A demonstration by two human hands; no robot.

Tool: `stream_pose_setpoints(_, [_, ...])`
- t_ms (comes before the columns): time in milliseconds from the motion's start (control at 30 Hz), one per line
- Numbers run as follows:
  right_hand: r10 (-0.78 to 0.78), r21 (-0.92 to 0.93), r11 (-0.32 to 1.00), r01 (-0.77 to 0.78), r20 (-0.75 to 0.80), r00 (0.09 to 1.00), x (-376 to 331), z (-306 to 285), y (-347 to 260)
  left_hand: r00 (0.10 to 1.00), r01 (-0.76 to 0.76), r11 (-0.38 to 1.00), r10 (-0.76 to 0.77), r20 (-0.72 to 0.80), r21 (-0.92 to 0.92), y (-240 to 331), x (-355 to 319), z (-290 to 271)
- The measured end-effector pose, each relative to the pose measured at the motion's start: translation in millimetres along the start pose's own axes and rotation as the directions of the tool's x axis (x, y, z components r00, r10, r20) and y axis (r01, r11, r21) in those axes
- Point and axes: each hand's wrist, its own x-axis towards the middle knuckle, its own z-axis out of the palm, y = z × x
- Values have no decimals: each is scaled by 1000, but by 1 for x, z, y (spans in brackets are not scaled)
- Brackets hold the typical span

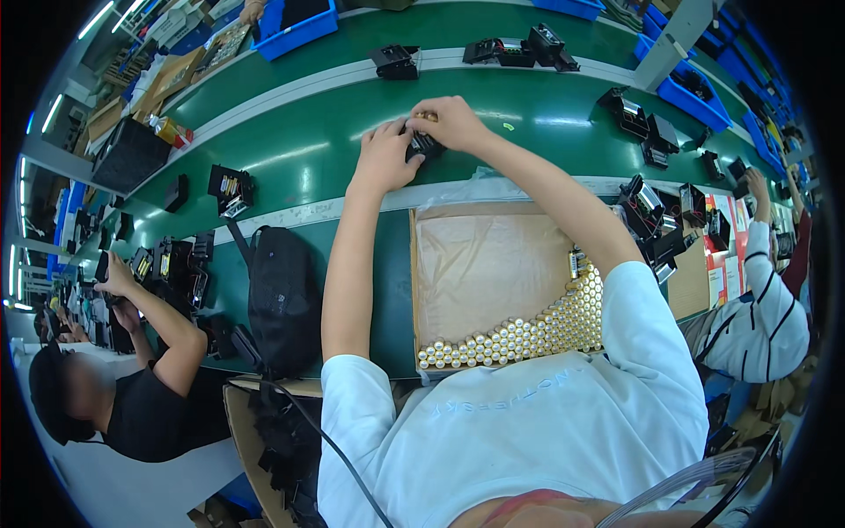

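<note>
Both my hands meet far out on the green conveyor belt over a small black plastic part. My left hand grips its left side. My right hand is closed over its top and pinches a small brass-coloured cylinder. Below my arms sits an open cardboard box with several rows of brass-tipped cylinders along its near and right edges.
More black parts lie on the belt, with others further right. A black bag rests left of the box. Blue bins stand at the back. One person works at my left, another at my right.
</note>
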Motion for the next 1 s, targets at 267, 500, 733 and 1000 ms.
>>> stream_pose_setpoints(267, [-165, -38, 986, 164, -44, 985, -16, 30, 10, 971, 75, 974, -120, -208, -215, -15, -17, 9])
stream_pose_setpoints(500, [-252, 102, 962, 253, -17, 968, -12, 42, 15, 942, 47, 963, -131, -308, -265, -29, -25, 2])
stream_pose_setpoints(733, [-500, -9, 865, 502, -110, 859, 8, 53, 13, 908, 28, 965, -133, -398, -259, -37, -32, -16])
stream_pose_setpoints(1000, [15, 99, 995, -8, -70, 997, 62, 59, 6, 919, 195, 970, -232, -318, -144, -30, -28, -23])
